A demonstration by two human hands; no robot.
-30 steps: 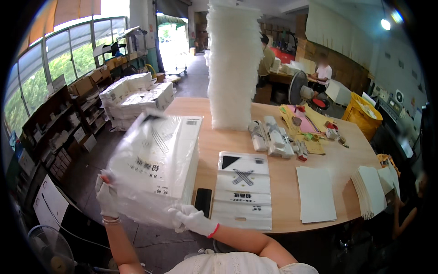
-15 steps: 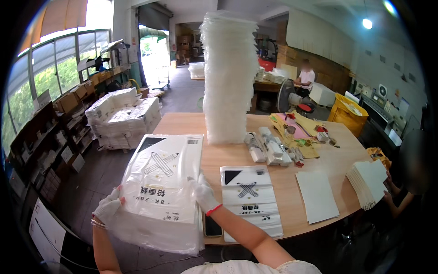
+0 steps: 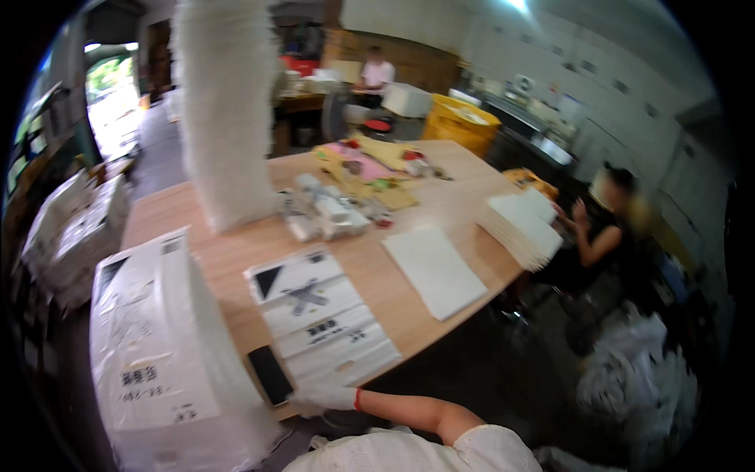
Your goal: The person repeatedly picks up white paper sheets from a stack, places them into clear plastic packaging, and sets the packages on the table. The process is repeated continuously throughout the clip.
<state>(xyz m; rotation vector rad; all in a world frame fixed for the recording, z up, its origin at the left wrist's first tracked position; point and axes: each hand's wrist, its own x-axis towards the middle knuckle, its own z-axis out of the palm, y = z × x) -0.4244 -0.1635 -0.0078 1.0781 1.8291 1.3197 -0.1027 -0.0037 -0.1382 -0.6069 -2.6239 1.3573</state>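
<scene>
My right hand [image 3: 324, 397], in a white glove with a red cuff, is low at the table's front edge, just below the black phone [image 3: 270, 374]. Motion smears its fingers, so their hold cannot be made out. Beside the phone lies a flat stack of printed plastic bags [image 3: 324, 315] with a crossed-pencils picture. Left of these stands a tall stack of paper packs in clear printed plastic [image 3: 145, 338], overhanging the table corner. My left hand does not show.
A tall stack of translucent plastic sleeves [image 3: 224, 118] rises behind. Bundled bag rolls [image 3: 322, 208], yellow and pink scraps [image 3: 366, 169] and white sheets [image 3: 435, 271] lie on the table [image 3: 393, 236]. A co-worker [image 3: 602, 228] sits at the right by fanned white paper [image 3: 519, 228].
The view has swung right, shifting the scene leftward. My right hand has left the paper packs for the table's front edge. My left hand has gone out of sight.
</scene>
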